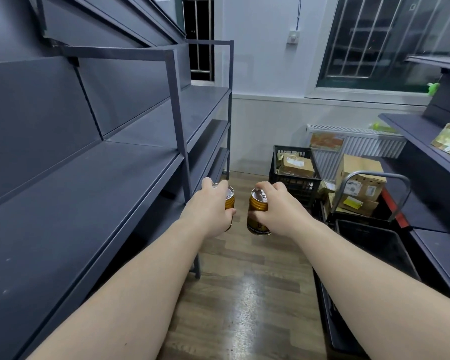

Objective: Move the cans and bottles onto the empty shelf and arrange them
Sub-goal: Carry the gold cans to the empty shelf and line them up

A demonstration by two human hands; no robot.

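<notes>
My left hand (211,206) grips a gold can (230,199) from the side, and most of that can is hidden behind my fingers. My right hand (273,209) holds a second gold can (256,215) with a silver pull-tab lid, upright, with dark print near its base. Both cans hang in the air over the wooden floor, close together, just right of the dark grey shelf unit (94,178). Its long shelf boards on my left carry nothing.
A black crate (292,178) with a cardboard parcel stands by the far wall. A cart with a grey handle (374,193) holds cardboard boxes. Another black bin (374,245) sits at my right, under a second dark shelf (426,141). Wooden floor runs between the shelves.
</notes>
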